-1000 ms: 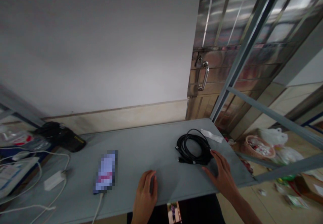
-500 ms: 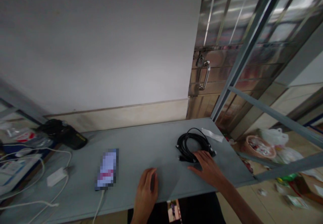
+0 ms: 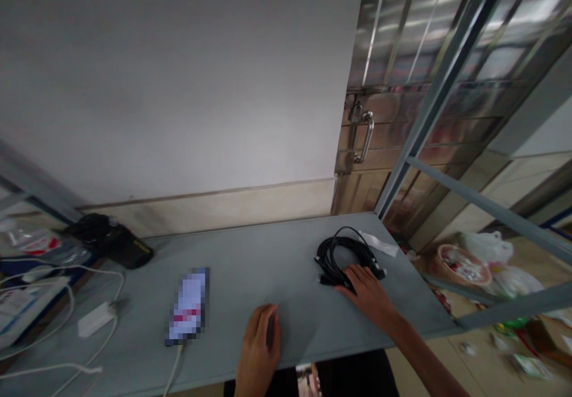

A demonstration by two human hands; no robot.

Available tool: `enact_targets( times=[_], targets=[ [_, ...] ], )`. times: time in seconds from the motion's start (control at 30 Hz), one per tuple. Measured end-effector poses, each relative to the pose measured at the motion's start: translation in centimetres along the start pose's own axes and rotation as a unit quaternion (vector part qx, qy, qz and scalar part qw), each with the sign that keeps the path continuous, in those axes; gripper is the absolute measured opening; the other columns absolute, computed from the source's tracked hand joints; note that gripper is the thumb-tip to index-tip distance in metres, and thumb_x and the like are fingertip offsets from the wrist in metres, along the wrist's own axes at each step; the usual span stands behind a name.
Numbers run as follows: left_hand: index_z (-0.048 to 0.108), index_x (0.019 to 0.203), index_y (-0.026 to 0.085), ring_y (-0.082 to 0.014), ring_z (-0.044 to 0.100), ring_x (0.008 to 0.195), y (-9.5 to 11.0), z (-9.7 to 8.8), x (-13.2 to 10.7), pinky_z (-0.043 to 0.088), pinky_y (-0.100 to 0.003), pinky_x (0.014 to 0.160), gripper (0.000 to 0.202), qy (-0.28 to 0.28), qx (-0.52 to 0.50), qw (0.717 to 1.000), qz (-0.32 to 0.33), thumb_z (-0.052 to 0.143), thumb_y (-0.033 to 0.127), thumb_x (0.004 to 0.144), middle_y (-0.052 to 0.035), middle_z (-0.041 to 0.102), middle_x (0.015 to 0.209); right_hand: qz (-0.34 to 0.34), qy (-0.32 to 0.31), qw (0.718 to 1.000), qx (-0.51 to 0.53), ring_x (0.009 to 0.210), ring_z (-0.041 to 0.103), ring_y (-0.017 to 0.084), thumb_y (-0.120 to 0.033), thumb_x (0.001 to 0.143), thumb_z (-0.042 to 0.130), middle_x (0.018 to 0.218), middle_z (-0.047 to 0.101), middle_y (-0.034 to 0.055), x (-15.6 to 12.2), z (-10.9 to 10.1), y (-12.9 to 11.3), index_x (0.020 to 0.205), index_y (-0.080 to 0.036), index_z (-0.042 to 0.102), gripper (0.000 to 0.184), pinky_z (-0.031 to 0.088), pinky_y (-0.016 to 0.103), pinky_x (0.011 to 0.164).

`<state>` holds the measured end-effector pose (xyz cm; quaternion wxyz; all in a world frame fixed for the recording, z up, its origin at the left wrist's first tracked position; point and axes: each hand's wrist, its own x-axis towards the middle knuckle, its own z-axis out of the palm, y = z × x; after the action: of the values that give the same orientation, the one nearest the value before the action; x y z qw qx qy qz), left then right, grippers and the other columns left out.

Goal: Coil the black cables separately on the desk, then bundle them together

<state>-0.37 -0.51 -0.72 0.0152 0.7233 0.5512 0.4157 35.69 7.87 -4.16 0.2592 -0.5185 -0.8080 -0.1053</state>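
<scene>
2 bare hands are working at a grey table edge, lower middle of the frame.

Right hand [image 3: 367,292] is lying on the near side of the coiled black cable [image 3: 345,256], fingers spread over the loops, touching but not closed around them; left hand [image 3: 259,343] is resting loosely curled on the table [image 3: 268,266], holding nothing. Cable is sitting right of centre, near the table's right corner, just beside a white strip [image 3: 379,243]. I am judging that a careless pull could be loosening the coil or dragging it off that corner. Phone [image 3: 187,305] is lying well apart, lower left.
</scene>
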Motion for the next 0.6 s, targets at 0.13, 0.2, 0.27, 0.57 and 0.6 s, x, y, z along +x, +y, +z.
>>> enact_targets(
  times=[0.13,0.2,0.27,0.57,0.6],
  targets=[
    [0.069,0.131,0.028,-0.0261,0.084,0.107,0.0,0.0,0.0,0.072,-0.042,0.094,0.021,0.003,0.001,1.000,0.009,0.056,0.032,0.114,-0.0099,0.081,0.117,0.015,-0.012,0.999,0.029,0.119,0.077,0.036,-0.060,0.116,0.053,0.126,0.080,0.0156,1.0,-0.9,0.1,0.131,-0.021,0.073,0.046,0.061,0.056,0.106],
    [0.069,0.132,0.027,-0.0259,0.083,0.108,-0.1,0.0,0.0,0.072,-0.041,0.095,0.022,0.000,0.005,1.000,0.010,0.056,0.032,0.115,-0.0105,0.080,0.118,0.021,-0.028,0.998,0.052,0.119,0.076,0.035,-0.060,0.115,0.055,0.125,0.079,0.0146,1.4,-1.6,0.1,0.130,-0.022,0.071,0.044,0.061,0.053,0.105],
    [0.069,0.133,0.026,-0.0253,0.083,0.109,-0.2,0.0,0.0,0.072,-0.041,0.096,0.023,0.001,0.006,1.000,0.012,0.057,0.033,0.115,-0.0103,0.080,0.119,0.027,-0.043,0.996,0.071,0.115,0.077,0.033,-0.057,0.117,0.052,0.121,0.079,0.0131,1.8,-2.5,0.2,0.125,-0.023,0.070,0.040,0.061,0.050,0.102],
    [0.071,0.133,0.025,-0.0250,0.083,0.114,-1.6,0.8,-1.0,0.069,-0.037,0.102,0.024,-0.003,0.006,1.000,0.014,0.062,0.030,0.112,-0.0107,0.082,0.124,0.140,0.023,0.977,0.162,0.082,0.078,0.031,-0.060,0.118,0.040,0.086,0.076,0.0070,5.2,-5.8,1.4,0.106,-0.027,0.058,0.040,0.060,0.041,0.075],
    [0.071,0.134,0.025,-0.0256,0.083,0.115,-1.9,0.8,-1.1,0.069,-0.037,0.103,0.024,-0.004,0.005,1.000,0.014,0.063,0.030,0.112,-0.0112,0.082,0.125,0.162,0.024,0.968,0.192,0.076,0.077,0.029,-0.062,0.118,0.041,0.080,0.074,0.0048,5.8,-6.5,1.6,0.104,-0.027,0.056,0.040,0.058,0.040,0.072]
  ],
)
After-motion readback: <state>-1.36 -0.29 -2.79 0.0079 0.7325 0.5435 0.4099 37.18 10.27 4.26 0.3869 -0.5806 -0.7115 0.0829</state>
